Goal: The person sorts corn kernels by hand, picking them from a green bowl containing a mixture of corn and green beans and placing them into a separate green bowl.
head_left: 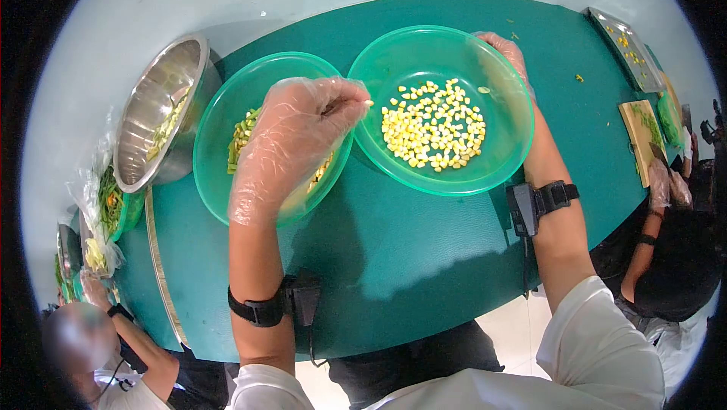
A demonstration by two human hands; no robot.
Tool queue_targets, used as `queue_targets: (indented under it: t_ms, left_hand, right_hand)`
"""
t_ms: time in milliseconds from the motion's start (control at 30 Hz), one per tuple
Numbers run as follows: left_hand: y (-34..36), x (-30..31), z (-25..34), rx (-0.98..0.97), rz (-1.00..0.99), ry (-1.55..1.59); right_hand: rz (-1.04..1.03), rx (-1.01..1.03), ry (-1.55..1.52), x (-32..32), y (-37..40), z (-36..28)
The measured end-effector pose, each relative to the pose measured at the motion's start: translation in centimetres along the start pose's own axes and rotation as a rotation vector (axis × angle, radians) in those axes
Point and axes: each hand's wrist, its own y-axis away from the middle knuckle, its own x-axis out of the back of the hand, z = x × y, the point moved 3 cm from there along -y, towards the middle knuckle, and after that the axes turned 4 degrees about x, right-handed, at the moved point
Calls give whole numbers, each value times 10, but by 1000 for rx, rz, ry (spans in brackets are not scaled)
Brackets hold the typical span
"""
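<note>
My left hand, in a clear plastic glove, is raised over the left green bowl. Its thumb and fingers pinch a corn kernel near where the two bowls' rims meet. Yellow and green pieces lie in that left bowl, partly hidden by the hand. My right hand, also gloved, grips the far right rim of the right green bowl, its fingers partly behind the wall. Loose corn kernels are spread over this bowl's bottom.
A steel bowl with pale pieces leans at the left, near a bag of green vegetables. At the right stand a metal tray with yellow bits and a cutting board, where another person's gloved hands work. Another person sits lower left.
</note>
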Motion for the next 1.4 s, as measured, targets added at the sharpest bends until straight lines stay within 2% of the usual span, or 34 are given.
queue_targets:
  t_ms: [367,467,567,767,867,1033,1167,1267,1300,1400]
  left_hand:
    - [1,-1,3,-48,36,-58]
    - [1,0,4,-37,18,-73]
    - [2,1,5,-31,6,-83]
    - [0,-1,1,-21,-19,-7]
    - [1,-1,7,83,-11,16]
    - [3,0,12,19,16,-15]
    - [3,10,7,20,27,-63]
    - [6,28,-6,97,4,-85]
    - [7,34,-17,63,12,-57]
    - [14,52,-39,14,72,-309]
  right_hand:
    - [-11,-5,-47,0,-1,1]
    - [5,44,71,-1,-1,0]
    - [32,-10,28,-2,1,-2]
    - [23,0,-4,-6,4,-4]
    - [8,42,77,-5,4,-6]
    - [23,-6,-3,-5,6,-8]
    - [42,-22,-35,-5,3,-4]
    - [9,62,75,0,-1,-1]
    - [16,27,-1,1,-4,2]
    - [35,-42,-152,-2,-5,5]
